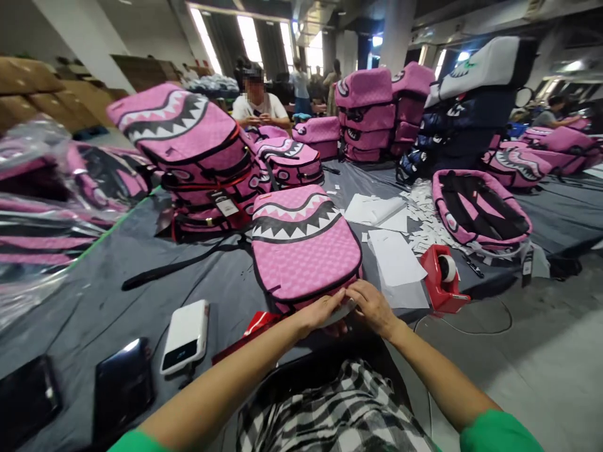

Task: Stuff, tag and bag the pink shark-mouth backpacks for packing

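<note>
A pink backpack (306, 257) with a black-and-white shark-mouth print lies flat before me, its lower edge towards my body. At that edge my left hand (323, 309) and my right hand (370, 304) meet, with fingers bent and close together. A small pale, see-through strip (340, 314) shows between them; its kind is unclear. My fingertips are partly hidden, so what they pinch cannot be made out. To the right of my right hand are white paper sheets (396, 257) and a red tape dispenser (443, 279) with a roll in it.
Stacked pink backpacks (188, 150) rise at the left, with more stacks (367, 113) behind. An upturned backpack (480, 207) lies at right beside scattered white slips (426, 216). A power bank (186, 336) and phones (123, 383) lie at left. A person (259, 107) sits opposite.
</note>
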Available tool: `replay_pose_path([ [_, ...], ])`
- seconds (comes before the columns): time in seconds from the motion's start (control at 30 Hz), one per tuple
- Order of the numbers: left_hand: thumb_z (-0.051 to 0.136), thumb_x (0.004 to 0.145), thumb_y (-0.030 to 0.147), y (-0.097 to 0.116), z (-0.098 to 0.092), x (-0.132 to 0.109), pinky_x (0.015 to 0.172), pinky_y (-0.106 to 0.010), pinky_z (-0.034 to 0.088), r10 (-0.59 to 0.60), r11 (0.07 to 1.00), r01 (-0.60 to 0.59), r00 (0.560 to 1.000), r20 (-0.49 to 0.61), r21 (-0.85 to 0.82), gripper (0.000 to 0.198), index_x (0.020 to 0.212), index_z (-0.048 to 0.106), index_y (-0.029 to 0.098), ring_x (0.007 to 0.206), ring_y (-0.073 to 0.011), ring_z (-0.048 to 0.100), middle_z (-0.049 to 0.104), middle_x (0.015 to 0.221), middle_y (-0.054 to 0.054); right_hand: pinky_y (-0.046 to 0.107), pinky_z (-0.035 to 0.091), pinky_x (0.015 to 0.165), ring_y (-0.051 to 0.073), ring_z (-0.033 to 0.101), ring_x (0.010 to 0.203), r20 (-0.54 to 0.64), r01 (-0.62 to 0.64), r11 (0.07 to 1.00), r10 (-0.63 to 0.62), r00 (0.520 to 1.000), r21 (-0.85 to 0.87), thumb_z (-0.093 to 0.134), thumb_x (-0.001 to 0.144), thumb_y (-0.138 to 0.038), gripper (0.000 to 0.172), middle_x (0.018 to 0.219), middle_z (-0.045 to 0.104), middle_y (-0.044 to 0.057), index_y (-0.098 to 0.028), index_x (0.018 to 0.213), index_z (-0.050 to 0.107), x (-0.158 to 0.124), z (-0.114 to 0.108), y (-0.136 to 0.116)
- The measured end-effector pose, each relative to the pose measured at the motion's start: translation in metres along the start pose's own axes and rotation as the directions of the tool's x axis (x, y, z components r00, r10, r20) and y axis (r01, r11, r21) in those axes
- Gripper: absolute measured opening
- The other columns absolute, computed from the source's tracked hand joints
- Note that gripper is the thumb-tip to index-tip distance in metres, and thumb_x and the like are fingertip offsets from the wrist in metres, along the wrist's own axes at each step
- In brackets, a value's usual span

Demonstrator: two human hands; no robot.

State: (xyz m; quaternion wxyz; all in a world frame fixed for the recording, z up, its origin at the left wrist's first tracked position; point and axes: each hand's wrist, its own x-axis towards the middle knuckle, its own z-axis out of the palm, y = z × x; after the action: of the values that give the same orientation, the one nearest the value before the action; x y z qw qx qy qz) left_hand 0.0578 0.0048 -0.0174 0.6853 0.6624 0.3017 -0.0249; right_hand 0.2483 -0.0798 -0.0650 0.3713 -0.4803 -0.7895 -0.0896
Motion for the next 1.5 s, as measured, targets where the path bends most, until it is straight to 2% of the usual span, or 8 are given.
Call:
replay_pose_path([
  [0.13,0.063,0.07,0.074,-0.009,-0.003,-0.007,0.068,-0.03,0.049,0.084,0.996,-0.084,0.995,-0.047,0.002,0.061,0.082,0.069,0.014,0.067,-0.018,0.061,0.07,0.079,-0.008,0.043,0.047,0.111,0.022,0.053,0.13,-0.073,-0.422,0.89,0.439,0.895,0.172,0.045,0.098,-0.017,0.046,0.137,0.058,0.01,-0.027,0.143,0.048,-0.03,-0.022,-0.049],
  [0.33,0.063,0.075,0.063,-0.023,0.009,-0.006,0.076,-0.031,0.051,0.256,0.967,-0.249,0.953,-0.163,0.06,0.056,0.092,0.074,0.012,0.074,-0.0198,0.062,0.07,0.08,-0.004,0.045,0.047,0.109,0.024,0.057,0.127,0.164,-0.632,0.496,0.695,0.7,0.596,0.056,0.091,-0.026,0.052,0.144,0.054,0.013,-0.022,0.143,0.048,-0.019,0.007,-0.062],
  [0.47,0.056,0.086,0.054,-0.029,0.017,-0.009,0.073,-0.026,0.049,0.387,0.908,-0.328,0.895,-0.222,0.26,0.046,0.091,0.077,0.012,0.073,-0.019,0.061,0.067,0.074,-0.002,0.03,0.055,0.083,0.017,0.067,0.09,0.461,-0.784,0.034,0.792,0.4,0.62,0.071,0.08,-0.029,0.017,0.092,0.072,0.004,-0.018,0.092,0.068,0.019,0.0,-0.03],
  [0.57,0.054,0.09,0.044,-0.028,0.019,-0.013,0.069,-0.021,0.046,0.428,0.865,-0.327,0.877,-0.218,0.381,0.04,0.096,0.077,0.013,0.072,-0.0165,0.06,0.064,0.069,0.0,0.026,0.051,0.06,0.014,0.059,0.062,0.634,-0.872,-0.211,0.761,0.137,0.442,0.081,0.071,-0.03,0.025,0.065,0.064,0.002,-0.017,0.067,0.06,0.04,-0.01,-0.01],
  [0.73,0.053,0.09,0.044,-0.03,0.021,-0.015,0.072,-0.023,0.047,0.426,0.875,-0.33,0.872,-0.241,0.354,0.039,0.102,0.077,0.015,0.072,-0.0166,0.061,0.067,0.072,0.0,0.029,0.048,0.047,0.01,0.042,0.041,0.717,-0.885,-0.355,0.697,-0.037,0.3,0.079,0.063,-0.012,0.029,0.044,0.049,-0.004,-0.02,0.058,0.051,0.057,-0.006,0.006],
  [1.1,0.062,0.082,0.058,-0.023,0.0,0.007,0.073,-0.034,0.054,0.034,0.996,-0.037,0.999,-0.038,-0.079,0.046,0.089,0.072,0.013,0.074,-0.0228,0.069,0.073,0.08,-0.009,0.016,0.05,0.053,0.007,0.051,0.052,0.754,-0.63,-0.615,0.653,-0.071,0.474,0.053,0.069,-0.001,0.021,0.057,0.05,-0.006,-0.02,0.067,0.045,0.061,-0.001,0.004],
  [1.3,0.057,0.085,0.063,-0.01,0.005,0.007,0.101,-0.037,0.047,0.237,0.969,-0.235,0.972,-0.011,0.073,0.057,0.112,0.065,0.013,0.107,-0.0269,0.067,0.073,0.11,-0.011,0.014,0.05,0.053,0.006,0.049,0.049,0.702,-0.481,-0.614,0.712,0.005,0.626,0.052,0.072,-0.001,0.023,0.054,0.048,-0.007,-0.02,0.064,0.043,0.062,0.011,0.012],
  [1.5,0.049,0.089,0.056,-0.008,0.004,0.007,0.078,-0.031,0.052,0.268,0.881,-0.194,0.956,-0.118,0.431,0.038,0.082,0.061,0.021,0.079,-0.0228,0.07,0.073,0.08,-0.007,0.019,0.053,0.06,0.008,0.053,0.052,0.611,-0.471,-0.497,0.782,0.122,0.729,0.061,0.082,-0.012,0.024,0.056,0.051,-0.005,-0.02,0.064,0.046,0.056,0.017,0.012],
])
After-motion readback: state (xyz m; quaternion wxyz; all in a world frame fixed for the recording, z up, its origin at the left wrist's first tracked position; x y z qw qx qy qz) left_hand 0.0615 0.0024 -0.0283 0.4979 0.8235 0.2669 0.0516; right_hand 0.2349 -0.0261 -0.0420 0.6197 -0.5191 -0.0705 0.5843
